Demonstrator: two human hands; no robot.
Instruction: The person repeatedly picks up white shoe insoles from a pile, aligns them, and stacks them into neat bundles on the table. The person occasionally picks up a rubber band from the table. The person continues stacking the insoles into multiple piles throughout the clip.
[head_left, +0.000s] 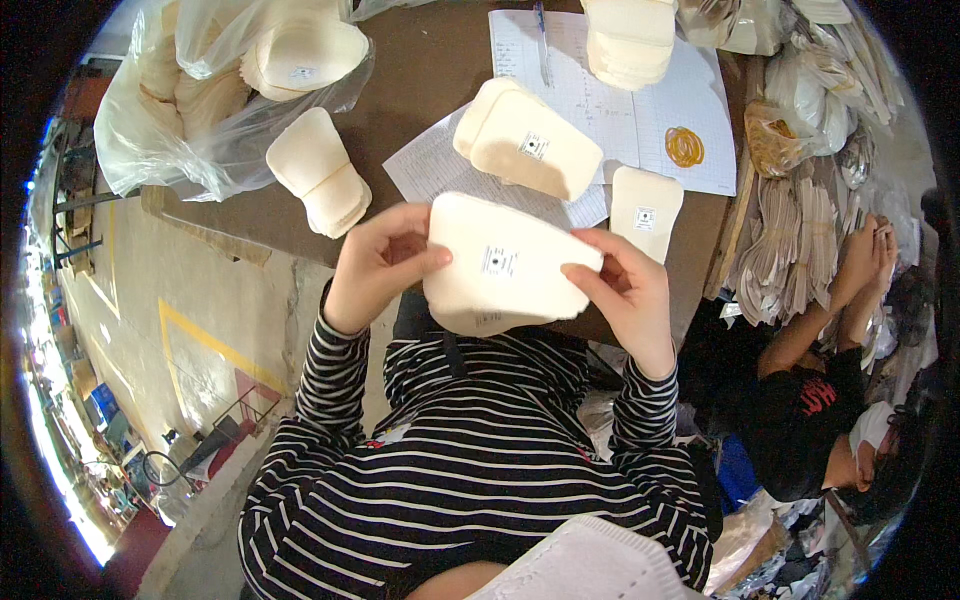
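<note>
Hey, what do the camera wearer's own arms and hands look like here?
The left hand and right hand are bare, with no gloves. The left sleeve and right sleeve are long and black with thin white stripes, matching the top. I see no watch or bracelet.

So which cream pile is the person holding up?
The cream pile pinched between the left hand and right hand. The other piles nearby lie on the brown table or in the clear bag.
</note>
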